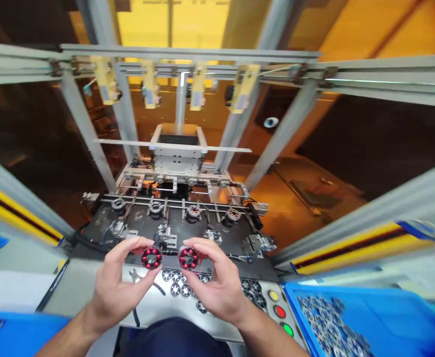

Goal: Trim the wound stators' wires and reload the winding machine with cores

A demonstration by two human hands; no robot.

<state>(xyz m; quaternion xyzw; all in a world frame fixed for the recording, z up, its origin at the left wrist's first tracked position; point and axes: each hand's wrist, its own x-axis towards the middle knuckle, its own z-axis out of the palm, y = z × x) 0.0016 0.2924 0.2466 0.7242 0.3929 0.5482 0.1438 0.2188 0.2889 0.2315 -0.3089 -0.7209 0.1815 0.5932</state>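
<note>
My left hand (115,285) pinches a motor stator (144,260), a dark ring with red segments inside, between thumb and fingers. A similar red-segmented stator (181,259) is gripped by the thumb and fingers of my right hand (219,285). Both rings are raised side by side, a small gap apart, faces toward me. Below them on the pale worktop (158,311) lie several bare metal ring cores (175,289). Cutting pliers (160,288) with black handles rest by my left hand, which partly covers them. More dark cores (254,293) lie beside my right wrist.
Ahead stands a black machine plate (176,225) with several ring fixtures (155,209) and small clamps. Yellow, red (279,312) and green buttons sit at right. A blue bin (396,317) holds metal cores; another blue bin (27,329) is at left. Yellow-edged posts (354,246) flank the station.
</note>
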